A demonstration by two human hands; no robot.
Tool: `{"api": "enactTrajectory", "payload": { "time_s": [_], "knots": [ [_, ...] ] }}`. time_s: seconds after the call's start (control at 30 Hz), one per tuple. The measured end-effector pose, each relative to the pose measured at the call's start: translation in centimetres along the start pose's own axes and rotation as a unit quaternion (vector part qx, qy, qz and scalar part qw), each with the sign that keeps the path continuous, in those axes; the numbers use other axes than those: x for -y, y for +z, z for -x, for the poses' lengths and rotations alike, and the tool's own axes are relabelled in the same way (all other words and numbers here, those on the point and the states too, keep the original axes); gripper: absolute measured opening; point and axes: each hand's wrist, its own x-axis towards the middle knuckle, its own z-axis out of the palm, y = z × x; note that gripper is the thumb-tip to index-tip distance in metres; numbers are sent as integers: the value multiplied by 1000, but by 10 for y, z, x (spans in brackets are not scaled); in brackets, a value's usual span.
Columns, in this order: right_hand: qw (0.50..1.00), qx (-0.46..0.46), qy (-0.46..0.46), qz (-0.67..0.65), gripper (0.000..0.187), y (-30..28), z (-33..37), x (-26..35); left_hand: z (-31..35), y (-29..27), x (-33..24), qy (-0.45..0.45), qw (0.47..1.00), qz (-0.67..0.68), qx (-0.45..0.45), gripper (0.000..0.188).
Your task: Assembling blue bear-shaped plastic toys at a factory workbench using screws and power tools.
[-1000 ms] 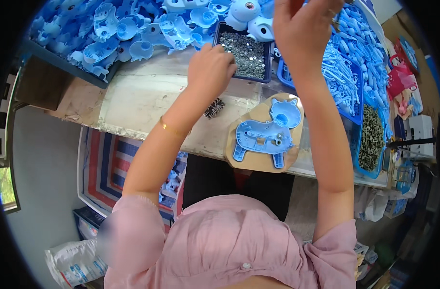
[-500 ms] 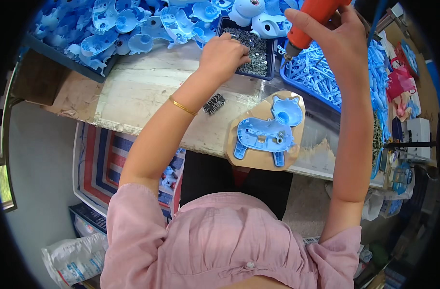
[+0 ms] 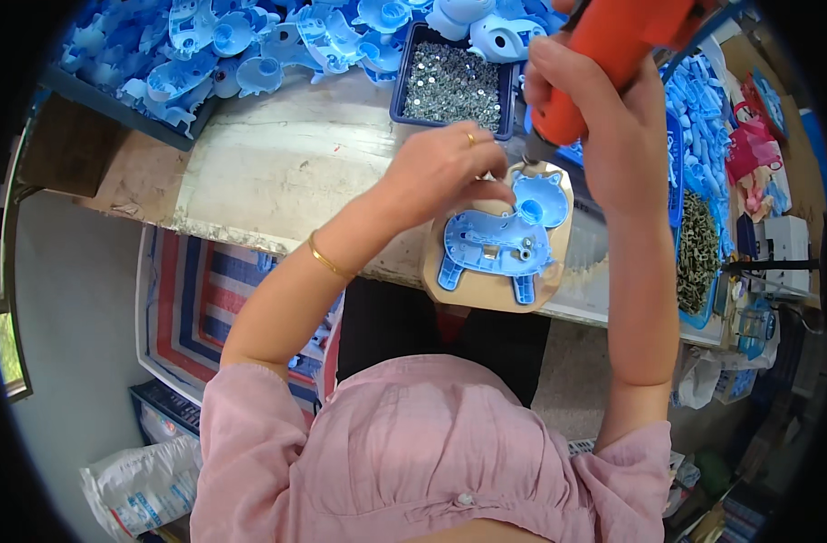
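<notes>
— Drawn back since half a second ago: left hand (image 3: 454, 167), out of the dark tray (image 3: 401, 90) and over to the blue shell (image 3: 499, 237). Lowered too: orange power driver (image 3: 603, 63), firmly gripped in the right hand (image 3: 608, 113).

— Anything pinched in the left?

— Cannot tell; fingers curled, thumb beside the shell, tips too small to read.

— And the driver's tip?

— Aimed downward, near the far edge of the shell's head. Touching or apart, impossible to say.

— Where to find the shell?

— Flat on a tan board (image 3: 486, 292), hollow side up, at the near edge of the counter (image 3: 277, 172), between both forearms.

— What else around?

— Just beyond the left hand, the dark tray of small metal pieces; past that, a heap of blue plastic parts (image 3: 323, 36). Off to the right, a blue basket (image 3: 675, 172), mostly hidden behind right hand and driver. Nearer on that side, a blue-rimmed tray (image 3: 700, 319) of brownish pieces.

— In the way?

— Left hand across the board's far left corner, driver above its far edge.

— Pointing which way?

— Head right and away, legs toward the person. Long axis left to right, roughly along the counter's edge.
</notes>
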Motion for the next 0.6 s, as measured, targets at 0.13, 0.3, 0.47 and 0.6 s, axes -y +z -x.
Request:
{"api": "enactTrajectory", "payload": {
  "time_s": [0.13, 0.3, 0.47, 0.6],
  "knots": [
    [996, 0, -87, -36, 38, 22, 9, 1, 14, 5, -10, 21, 999, 28, -19, 30],
    [818, -294, 381, 315, 37, 83, -7, 56, 18, 6, -17, 12, 999, 34, -31, 31],
    [877, -234, 285, 308, 32, 66, 17, 44, 19, 7, -21, -12, 999, 46, -25, 31],
    [859, -251, 316, 315, 34, 73, 15, 44, 23, 7, -26, -34, 997, 74, -11, 30]
  ]
}}
